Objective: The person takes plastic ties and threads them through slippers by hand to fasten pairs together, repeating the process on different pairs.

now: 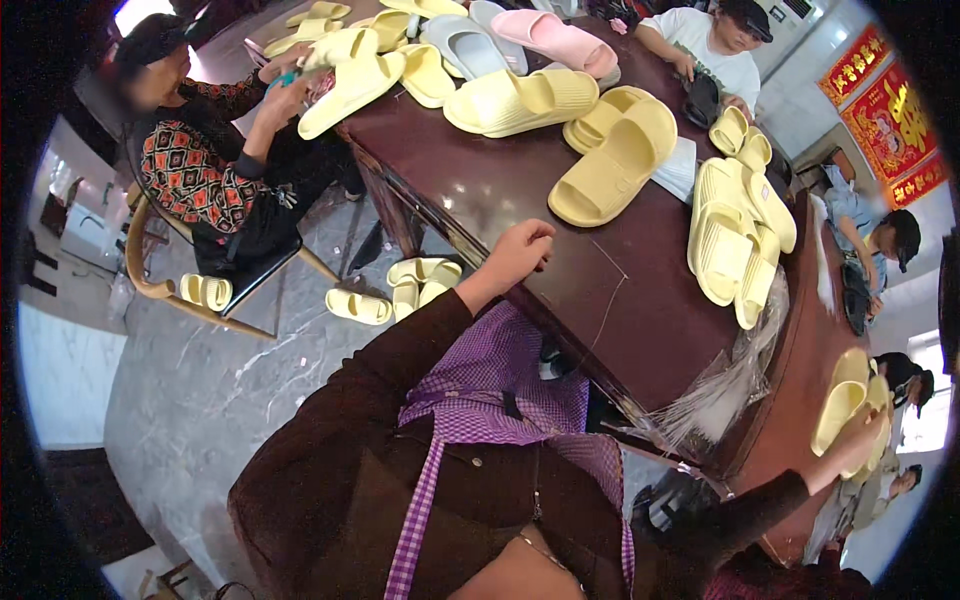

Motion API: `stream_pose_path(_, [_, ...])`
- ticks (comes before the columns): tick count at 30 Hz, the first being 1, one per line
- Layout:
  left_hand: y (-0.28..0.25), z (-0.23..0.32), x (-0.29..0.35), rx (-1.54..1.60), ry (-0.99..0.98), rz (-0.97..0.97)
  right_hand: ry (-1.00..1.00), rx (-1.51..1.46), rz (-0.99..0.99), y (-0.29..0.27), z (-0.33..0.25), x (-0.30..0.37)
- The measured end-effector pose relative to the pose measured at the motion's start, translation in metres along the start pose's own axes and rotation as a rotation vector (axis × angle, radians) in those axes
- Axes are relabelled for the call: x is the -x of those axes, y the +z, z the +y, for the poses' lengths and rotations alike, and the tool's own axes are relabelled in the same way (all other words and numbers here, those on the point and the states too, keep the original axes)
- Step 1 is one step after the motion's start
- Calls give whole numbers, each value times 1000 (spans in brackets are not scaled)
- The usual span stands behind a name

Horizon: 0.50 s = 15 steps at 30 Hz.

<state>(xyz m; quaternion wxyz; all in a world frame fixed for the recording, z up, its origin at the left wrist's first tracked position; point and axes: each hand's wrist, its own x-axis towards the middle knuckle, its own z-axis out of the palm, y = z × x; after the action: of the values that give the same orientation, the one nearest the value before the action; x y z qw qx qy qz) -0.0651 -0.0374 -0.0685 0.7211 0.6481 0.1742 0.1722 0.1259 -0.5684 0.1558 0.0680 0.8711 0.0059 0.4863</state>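
My left hand [522, 250] rests above the near edge of the dark red table with its fingers curled in a loose fist, and nothing shows in it. Just beyond it lies a pair of yellow slippers [615, 170], one leaning over the other. My right arm stretches out to the far right, where my right hand [862, 442] grips a yellow slipper [880, 425]. Against that one is another yellow slipper [842, 400]. The fingertips of the right hand are partly hidden by the slipper.
Yellow, grey and pink slippers [555, 42] crowd the far side of the table [470, 180]. More yellow slippers [735, 235] lie at its right, beside clear plastic bags [720, 395]. Several people sit around. A wooden chair [150, 285] and floor slippers [358, 306] are at left.
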Motion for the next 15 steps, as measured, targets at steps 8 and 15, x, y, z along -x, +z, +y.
stream_pose_path(8, [-23, -4, -51, -234, 203, 226, 53, -1003, -612, -50, -162, 121])
stream_pose_path(15, [-13, -6, -124, -713, 340, 135, -81, -1541, -1036, -74, -279, 212])
